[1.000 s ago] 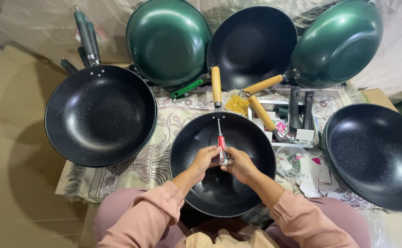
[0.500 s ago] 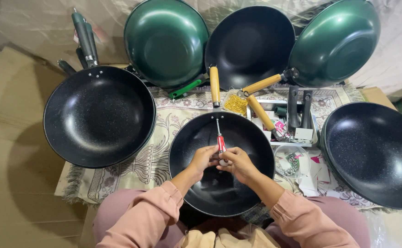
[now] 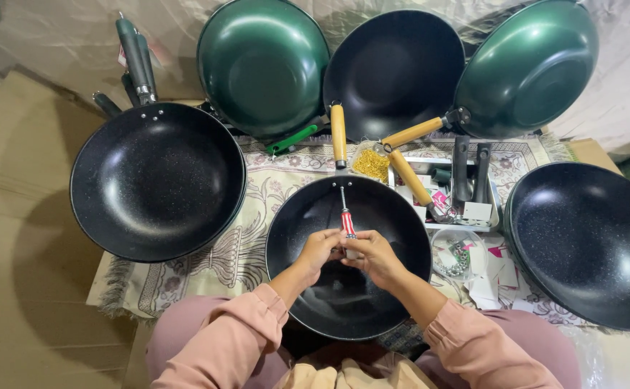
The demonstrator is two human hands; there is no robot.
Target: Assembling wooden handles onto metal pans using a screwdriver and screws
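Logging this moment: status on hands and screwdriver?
Both hands, left hand and right hand, grip the screwdriver. Tip at the pan handle joint. Nothing obstructs.

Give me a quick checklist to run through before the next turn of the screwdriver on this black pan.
1. Both hands on the screwdriver: ok, left hand and right hand clasp its striped handle.
2. Shaft aimed at the wooden handle joint: ok.
3. Tip seated in a screw: cannot tell, too small.
4. Black pan steady: ok, it rests on the lap and the cloth's edge.
5. Spare yellow screws near: ok, beside the handle.
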